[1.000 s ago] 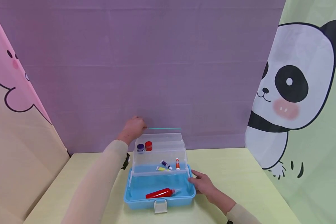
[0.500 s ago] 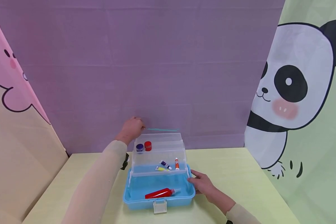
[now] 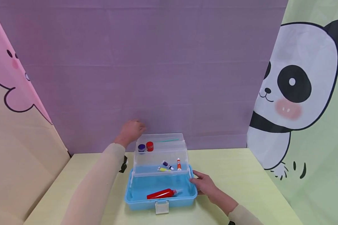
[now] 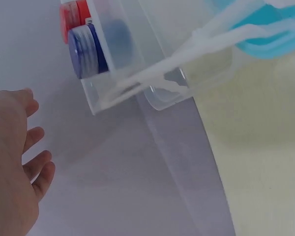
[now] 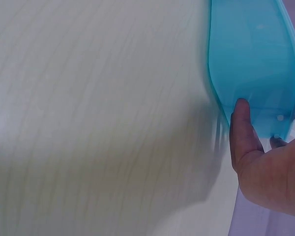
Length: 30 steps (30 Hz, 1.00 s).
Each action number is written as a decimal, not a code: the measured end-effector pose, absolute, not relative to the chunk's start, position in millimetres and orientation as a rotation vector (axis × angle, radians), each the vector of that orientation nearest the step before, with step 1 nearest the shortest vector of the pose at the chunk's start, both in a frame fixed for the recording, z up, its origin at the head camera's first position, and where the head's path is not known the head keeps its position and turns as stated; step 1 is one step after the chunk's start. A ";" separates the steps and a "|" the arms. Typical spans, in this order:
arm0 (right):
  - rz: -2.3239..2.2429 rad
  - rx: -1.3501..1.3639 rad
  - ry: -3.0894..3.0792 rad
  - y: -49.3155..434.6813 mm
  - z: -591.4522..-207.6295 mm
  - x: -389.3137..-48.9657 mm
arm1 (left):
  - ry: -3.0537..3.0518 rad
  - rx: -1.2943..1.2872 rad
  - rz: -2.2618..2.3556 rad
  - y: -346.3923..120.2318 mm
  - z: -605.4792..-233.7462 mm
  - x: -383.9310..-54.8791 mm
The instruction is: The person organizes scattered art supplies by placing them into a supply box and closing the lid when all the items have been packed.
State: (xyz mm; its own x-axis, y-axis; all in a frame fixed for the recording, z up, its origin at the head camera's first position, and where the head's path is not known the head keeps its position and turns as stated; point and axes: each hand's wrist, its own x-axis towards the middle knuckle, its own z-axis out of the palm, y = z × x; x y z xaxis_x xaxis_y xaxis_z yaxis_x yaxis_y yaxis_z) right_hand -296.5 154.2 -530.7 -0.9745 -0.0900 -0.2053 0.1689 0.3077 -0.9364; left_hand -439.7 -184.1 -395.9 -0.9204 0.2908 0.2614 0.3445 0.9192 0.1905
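My left hand [image 3: 132,129] is above the back left corner of the blue box [image 3: 146,204], holding nothing, its fingers loosely bent and apart from the box in the left wrist view. A thin teal stick [image 3: 169,140] lies in the clear upper tray [image 3: 159,137]; its kind is too small to tell. Left of it stand a purple-blue jar [image 3: 141,148] and a red-capped jar [image 3: 150,146]. My right hand [image 3: 205,185] grips the box's right wall, with a finger on the outside and others at the rim in the right wrist view.
The lower clear tray bears a dark blue tube [image 3: 167,165], a yellow tube [image 3: 164,169] and an orange-red tube [image 3: 179,164]. In the box's bottom lies a red squeeze bottle [image 3: 161,194]. A white latch [image 3: 161,207] hangs in front. Purple cloth [image 3: 169,78] stands behind the table [image 3: 228,168].
The teal stick has gone from my left hand's fingers down into the upper tray. My left hand has let go and dropped slightly. My right hand stays on the box.
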 end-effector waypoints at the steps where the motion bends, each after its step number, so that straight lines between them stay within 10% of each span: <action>1: -1.727 0.072 2.355 154.2 -530.9 -296.8 | -2.860 -0.469 -0.370 -185.6 -396.1 -437.8; 30: -1.702 0.001 2.327 160.6 -524.2 -302.7 | -2.785 -0.242 -1.437 -252.1 -486.8 -392.8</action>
State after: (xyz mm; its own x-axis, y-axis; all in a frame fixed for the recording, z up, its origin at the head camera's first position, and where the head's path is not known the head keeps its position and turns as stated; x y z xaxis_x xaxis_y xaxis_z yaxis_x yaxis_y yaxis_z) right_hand -302.7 160.6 -524.2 -0.9668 -0.1504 -0.2064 0.1512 0.3143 -0.9372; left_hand -392.8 -252.1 -486.8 -0.9881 0.1374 0.0687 0.1356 0.5700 0.8104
